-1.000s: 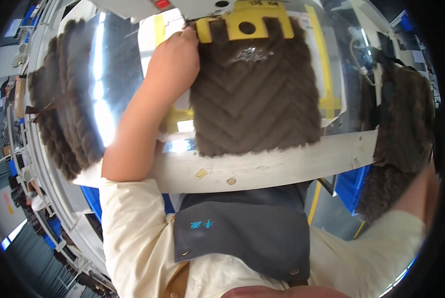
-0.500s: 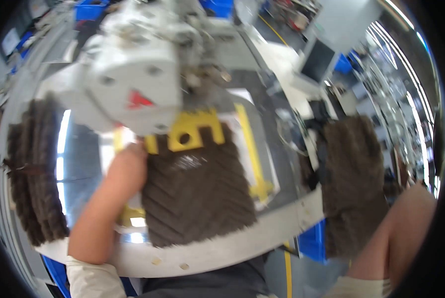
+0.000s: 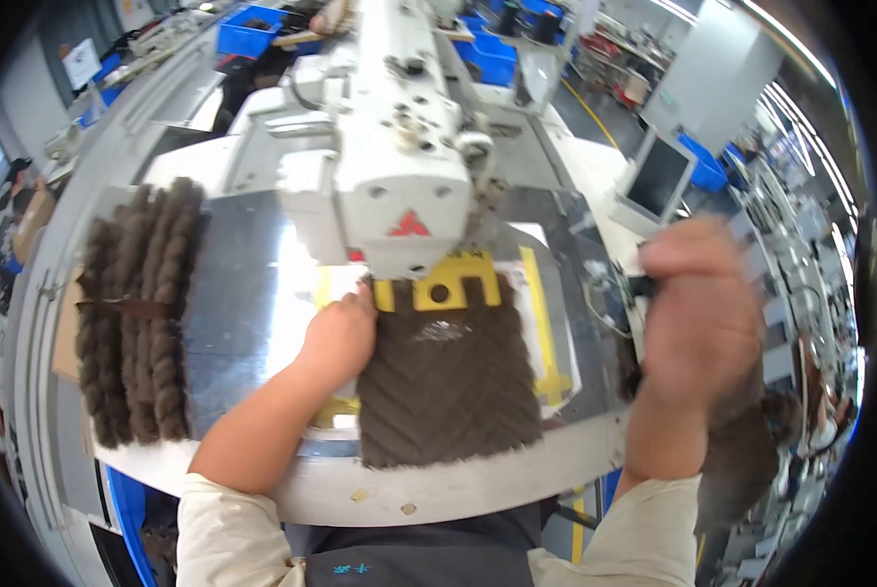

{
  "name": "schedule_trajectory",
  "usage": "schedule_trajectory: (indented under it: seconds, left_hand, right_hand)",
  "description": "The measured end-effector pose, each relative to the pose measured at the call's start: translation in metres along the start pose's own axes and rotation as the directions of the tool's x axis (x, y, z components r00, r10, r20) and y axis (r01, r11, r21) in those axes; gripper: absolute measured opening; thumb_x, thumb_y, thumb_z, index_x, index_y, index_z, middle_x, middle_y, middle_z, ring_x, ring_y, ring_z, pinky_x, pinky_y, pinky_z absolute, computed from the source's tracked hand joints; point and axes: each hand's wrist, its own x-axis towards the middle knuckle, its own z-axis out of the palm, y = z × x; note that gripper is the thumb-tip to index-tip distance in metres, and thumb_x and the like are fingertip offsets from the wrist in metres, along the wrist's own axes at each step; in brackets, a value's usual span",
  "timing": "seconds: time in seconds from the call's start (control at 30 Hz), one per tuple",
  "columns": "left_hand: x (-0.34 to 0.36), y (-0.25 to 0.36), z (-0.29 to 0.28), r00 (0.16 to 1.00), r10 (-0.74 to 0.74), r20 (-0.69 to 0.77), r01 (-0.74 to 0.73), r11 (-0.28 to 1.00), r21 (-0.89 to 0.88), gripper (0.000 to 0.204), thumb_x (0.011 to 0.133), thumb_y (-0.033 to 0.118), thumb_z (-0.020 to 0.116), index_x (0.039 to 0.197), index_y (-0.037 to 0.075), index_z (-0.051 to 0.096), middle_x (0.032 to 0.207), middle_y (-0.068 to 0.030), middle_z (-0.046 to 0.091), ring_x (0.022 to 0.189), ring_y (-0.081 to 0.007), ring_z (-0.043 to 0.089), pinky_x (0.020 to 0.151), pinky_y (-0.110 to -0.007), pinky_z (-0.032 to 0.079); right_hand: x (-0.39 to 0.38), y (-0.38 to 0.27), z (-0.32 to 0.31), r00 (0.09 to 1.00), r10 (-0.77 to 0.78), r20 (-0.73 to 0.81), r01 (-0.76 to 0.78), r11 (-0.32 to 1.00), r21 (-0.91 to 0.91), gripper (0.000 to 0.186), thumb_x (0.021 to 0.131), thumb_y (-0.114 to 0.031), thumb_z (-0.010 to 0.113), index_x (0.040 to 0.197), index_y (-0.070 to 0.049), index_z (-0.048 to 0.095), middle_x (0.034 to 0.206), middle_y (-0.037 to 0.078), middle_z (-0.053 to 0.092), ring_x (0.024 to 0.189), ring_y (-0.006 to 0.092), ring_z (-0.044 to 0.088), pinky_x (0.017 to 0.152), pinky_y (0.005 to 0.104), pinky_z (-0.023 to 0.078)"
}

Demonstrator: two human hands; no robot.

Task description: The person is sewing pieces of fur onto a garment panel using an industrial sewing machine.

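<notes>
A brown fluffy fabric panel with a chevron pattern (image 3: 448, 391) lies flat on the worktable, below the head of a white sewing machine (image 3: 399, 201). Along its top edge sits a yellow notched template (image 3: 439, 293) with a round hole. My left hand (image 3: 341, 338) is at the panel's upper left corner, fingers curled and closed at its edge beside the template. Part of the fingertips is hidden by the machine head. On the right, my right hand (image 3: 703, 308) is raised off the table, smeared by motion; whether it holds anything cannot be made out.
At the left stands a bundle of rolled brown fabric pieces (image 3: 140, 313) tied with a band. More brown fabric (image 3: 742, 460) hangs at the right, behind my right arm. A monitor (image 3: 654, 176) stands at the back right, and blue bins (image 3: 253, 31) lie farther back.
My right hand has swung up from the lower right over the hanging fabric toward the table. My left hand stays at the panel's corner. The whole view has shifted and sharpened.
</notes>
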Motion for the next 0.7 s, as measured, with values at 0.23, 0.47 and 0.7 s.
schedule_trajectory:
  seconds: [0.23,0.47,0.7]
  left_hand:
    - [0.010,0.017,0.009,1.000,0.014,0.006,-0.014,0.998,-0.059,0.040,0.097,0.008,0.048,0.130,-0.015,0.052,0.097,-0.0244,0.071,0.086,-0.0380,0.073,0.073,-0.047,0.059]
    - [0.021,-0.039,-0.038,0.960,-0.186,-0.211,0.190,0.982,0.001,0.020,0.091,0.018,0.062,0.097,0.001,0.070,0.099,-0.0223,0.071,0.091,-0.0402,0.071,0.081,-0.050,0.057]
    - [0.001,-0.216,-0.098,0.725,-0.528,-0.442,0.653,0.732,0.195,0.039,0.088,0.031,0.075,0.112,0.002,0.063,0.112,-0.0228,0.066,0.112,-0.0445,0.064,0.094,-0.055,0.053]
  right_hand:
    - [-0.147,0.147,0.062,0.684,0.537,0.494,-0.210,0.793,-0.572,0.085,0.095,-0.037,0.070,0.158,0.005,0.031,0.162,0.029,0.035,0.150,0.0471,0.033,0.124,0.0536,0.025]
    - [-0.150,0.160,0.065,0.707,0.478,0.522,-0.133,0.814,-0.566,0.088,0.097,-0.048,0.065,0.156,0.009,0.034,0.162,0.030,0.036,0.152,0.0448,0.032,0.124,0.0543,0.023]
    - [-0.145,0.154,0.074,0.717,0.468,0.517,-0.080,0.792,-0.606,0.087,0.099,-0.058,0.056,0.155,0.007,0.038,0.158,0.027,0.043,0.149,0.0411,0.038,0.121,0.0535,0.029]
